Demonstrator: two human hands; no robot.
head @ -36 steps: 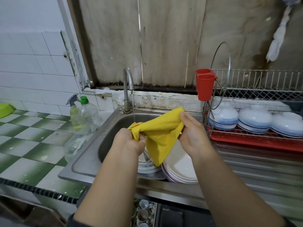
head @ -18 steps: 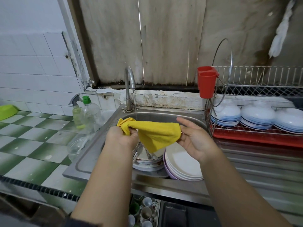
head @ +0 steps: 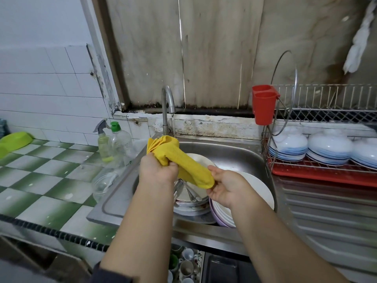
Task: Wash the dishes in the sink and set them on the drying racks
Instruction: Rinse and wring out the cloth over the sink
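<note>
Both hands hold a yellow cloth (head: 184, 166) over the steel sink (head: 230, 154). My left hand (head: 158, 170) grips its upper end in a fist. My right hand (head: 226, 187) pinches the lower end, and the cloth is rolled into a thick twist between them. Below lie stacked white plates (head: 257, 190), a purple-rimmed plate (head: 216, 217) and some cutlery (head: 191, 195). A thin stream of water runs from the tap (head: 168, 107) just behind the cloth. The wire drying rack (head: 318, 166) on the right holds upturned white-and-blue bowls (head: 287, 146).
A spray bottle (head: 103, 139), a green-capped soap bottle (head: 120, 144) and a clear glass container (head: 104, 182) stand on the green-checked tiled counter at left. A red cutlery holder (head: 263, 105) hangs on the rack. The ribbed steel drainboard (head: 326, 217) lies at right.
The cloth went from hanging spread between my hands to a tight twisted roll. My right hand dropped lower and my left hand turned, wringing it.
</note>
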